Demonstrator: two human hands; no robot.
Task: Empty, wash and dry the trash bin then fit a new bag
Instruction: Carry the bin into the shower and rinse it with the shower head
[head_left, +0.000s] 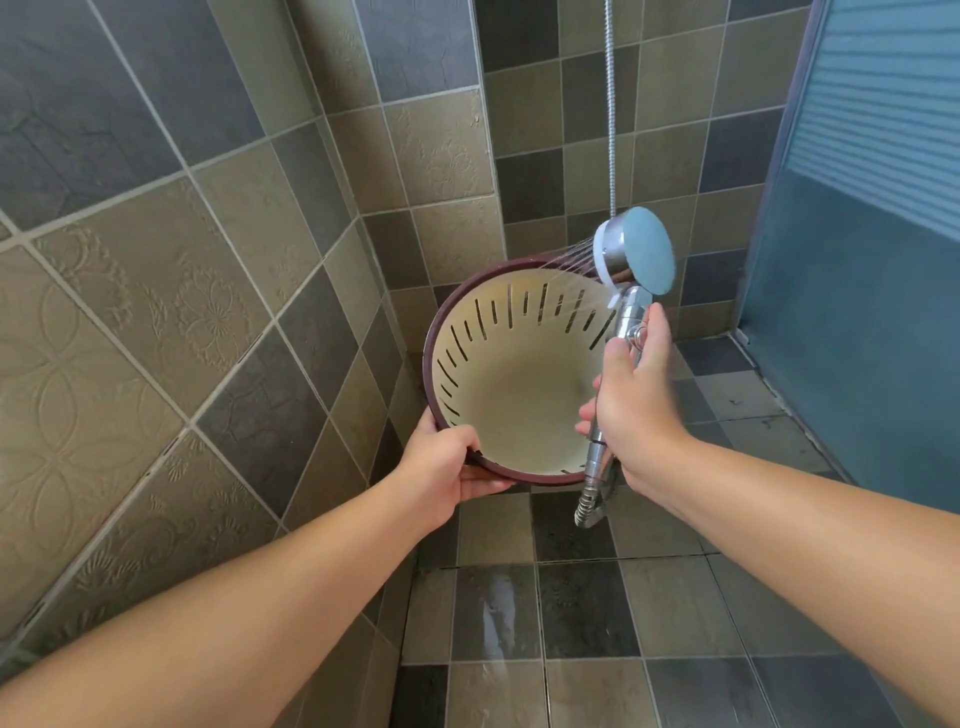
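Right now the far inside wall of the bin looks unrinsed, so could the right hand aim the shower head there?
Probably yes. The right hand grips the shower head just above the bin, which the left hand tilts open toward the camera; nothing stands between the spray and that slotted wall.

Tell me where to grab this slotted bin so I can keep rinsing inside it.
Grip the bin's dark rim at its near edge, from below, as the left hand does. The mouth tilts toward you, and the shower head sprays across the far side.
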